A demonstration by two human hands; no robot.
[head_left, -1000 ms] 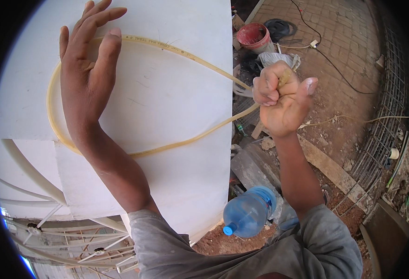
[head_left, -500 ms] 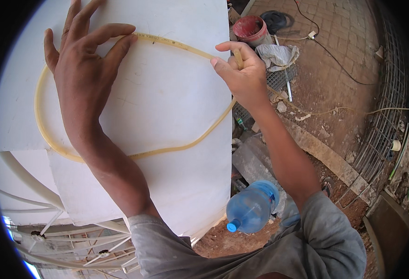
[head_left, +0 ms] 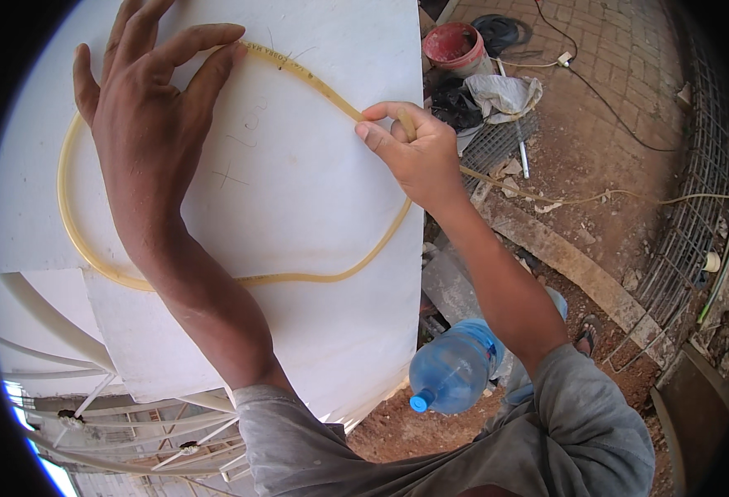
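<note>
A yellowish, translucent hose (head_left: 331, 94) lies in a wide loop over a white flat panel (head_left: 298, 190). My left hand (head_left: 142, 116) pinches it between thumb and forefinger near the far side, the other fingers spread and raised. To the right, close to the panel's edge, my right hand (head_left: 421, 157) grips the hose between thumb and forefinger. A short piece of it sticks up above the curled fingers. The near part of the loop passes beneath my left wrist. Thin hand-drawn marks (head_left: 242, 149) show on the panel inside the loop.
Beyond the panel's right edge stand a red bucket (head_left: 455, 48) and a pale crumpled sack (head_left: 505, 95). A large blue water bottle (head_left: 455, 369) is close to my body. Steel mesh (head_left: 679, 215) lines the far right. A thin cord (head_left: 613, 192) crosses the dirt ground.
My right hand has moved left and nearer to me with the hose, which now slopes more steeply between the hands. My left pinch stays nearly in place. The view has shifted slightly.
</note>
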